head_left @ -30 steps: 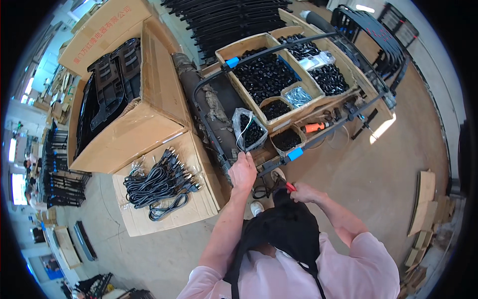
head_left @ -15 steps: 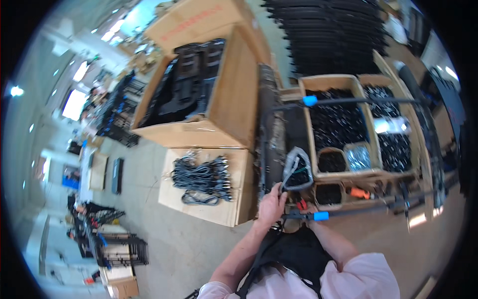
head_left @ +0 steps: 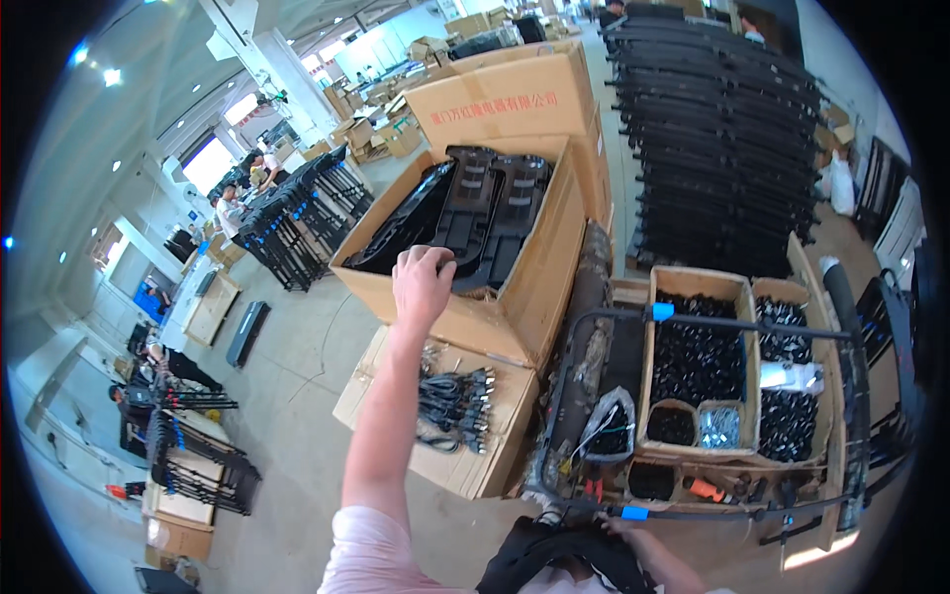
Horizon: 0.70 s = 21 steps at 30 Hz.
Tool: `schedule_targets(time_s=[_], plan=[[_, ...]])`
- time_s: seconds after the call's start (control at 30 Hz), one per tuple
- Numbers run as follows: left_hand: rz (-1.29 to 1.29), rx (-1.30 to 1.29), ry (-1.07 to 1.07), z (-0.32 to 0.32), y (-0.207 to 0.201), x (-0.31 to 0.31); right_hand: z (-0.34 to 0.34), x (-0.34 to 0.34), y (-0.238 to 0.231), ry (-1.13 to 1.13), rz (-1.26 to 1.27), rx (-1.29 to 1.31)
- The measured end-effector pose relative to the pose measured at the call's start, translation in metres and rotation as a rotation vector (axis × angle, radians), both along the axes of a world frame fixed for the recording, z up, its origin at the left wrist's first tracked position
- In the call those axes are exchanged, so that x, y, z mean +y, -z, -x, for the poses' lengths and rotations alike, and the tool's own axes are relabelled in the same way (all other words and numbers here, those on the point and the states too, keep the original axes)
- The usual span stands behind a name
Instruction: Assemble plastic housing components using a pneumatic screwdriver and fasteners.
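Observation:
My left hand reaches over the near wall of an open cardboard carton. Its fingers are bent against the near end of a molded black plastic housing, one of several in the carton; the fingertips are partly hidden. Low in the view, my right hand is blurred and its fingers are unclear. It is beside a black tubular frame with blue sleeves. A clear plastic bag of dark parts lies inside the frame's left side.
Bundled cables lie on a carton beneath my left forearm. Wooden trays of small black parts stand at right, with an orange-handled tool in front. A tall stack of black panels rises behind. People work at the far left.
My left hand has left the plastic bag and moved left and forward to the open carton. The head view has shifted, bringing more of the background into sight.

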State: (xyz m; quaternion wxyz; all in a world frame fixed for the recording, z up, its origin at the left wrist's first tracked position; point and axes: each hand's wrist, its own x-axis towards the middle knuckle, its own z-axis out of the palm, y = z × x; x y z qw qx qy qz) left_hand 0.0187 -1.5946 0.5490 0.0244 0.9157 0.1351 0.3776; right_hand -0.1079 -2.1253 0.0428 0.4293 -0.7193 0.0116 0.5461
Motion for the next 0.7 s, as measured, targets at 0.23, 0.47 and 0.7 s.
schedule_targets(time_s=[0.23, 0.47, 0.7], plan=[[-0.192, 0.797, -0.135, -0.068, 0.001, 0.061, 0.006, -0.04, -0.077, 0.222, 0.017, -0.054], [-0.421, 0.475, -0.107, -0.059, 0.001, 0.068, 0.016, -0.034, -0.206, 0.171, 0.037, -0.198], [0.333, -0.522, -0.015, -0.013, -0.025, 0.064, 0.007, 0.02, -0.319, -0.138, -0.062, -0.248]])
